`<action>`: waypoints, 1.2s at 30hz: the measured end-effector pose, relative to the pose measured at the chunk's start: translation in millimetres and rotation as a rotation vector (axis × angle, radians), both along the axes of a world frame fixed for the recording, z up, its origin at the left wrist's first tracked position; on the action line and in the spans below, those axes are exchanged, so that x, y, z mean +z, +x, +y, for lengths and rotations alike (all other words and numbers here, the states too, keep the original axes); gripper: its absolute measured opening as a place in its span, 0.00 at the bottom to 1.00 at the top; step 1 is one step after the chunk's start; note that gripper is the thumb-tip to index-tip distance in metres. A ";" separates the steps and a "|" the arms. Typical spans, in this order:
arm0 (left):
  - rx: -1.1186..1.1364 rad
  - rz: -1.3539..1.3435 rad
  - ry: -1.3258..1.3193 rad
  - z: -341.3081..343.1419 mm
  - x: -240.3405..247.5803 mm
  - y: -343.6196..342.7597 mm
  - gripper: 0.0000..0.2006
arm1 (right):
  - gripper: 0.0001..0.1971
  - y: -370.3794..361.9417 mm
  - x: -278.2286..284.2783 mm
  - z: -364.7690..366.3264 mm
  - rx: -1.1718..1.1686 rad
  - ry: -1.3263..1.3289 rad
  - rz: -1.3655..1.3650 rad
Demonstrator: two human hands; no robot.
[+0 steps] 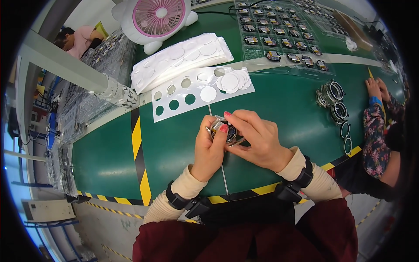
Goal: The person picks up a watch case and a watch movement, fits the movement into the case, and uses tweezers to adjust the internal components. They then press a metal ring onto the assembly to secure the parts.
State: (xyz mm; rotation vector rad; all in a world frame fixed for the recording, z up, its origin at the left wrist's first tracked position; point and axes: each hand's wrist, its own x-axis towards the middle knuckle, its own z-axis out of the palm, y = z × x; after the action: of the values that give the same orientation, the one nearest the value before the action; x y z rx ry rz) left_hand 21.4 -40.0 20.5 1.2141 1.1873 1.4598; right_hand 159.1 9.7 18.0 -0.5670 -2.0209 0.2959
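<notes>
We grip a round device [231,133] between left hand [209,150] and right hand [263,142], likely for steadiness. Metal rings [324,95] lie rightward, seemingly within reach.

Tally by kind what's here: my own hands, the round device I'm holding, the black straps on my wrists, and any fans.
Hands: 2
Round device: 1
Black wrist straps: 2
Pink-and-white fan: 1
Total: 6

Over your desk [104,161], the device [230,134] sits between left hand [208,153] and right hand [264,142]; sheet [181,92] just beyond, stack [168,65] behind that, then fan [160,13]; tray [253,53] back right, rings [324,95] nearer right.
</notes>
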 end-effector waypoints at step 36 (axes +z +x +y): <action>-0.214 -0.584 -0.301 16.2 4.0 -17.7 0.24 | 0.12 8.1 4.7 17.5 0.425 -1.187 0.428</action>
State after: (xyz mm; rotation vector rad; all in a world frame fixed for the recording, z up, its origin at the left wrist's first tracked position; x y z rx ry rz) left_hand 3.7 -23.9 24.5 0.6216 0.8068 1.2916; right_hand 167.3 27.2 22.7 -0.6705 -1.3574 1.7634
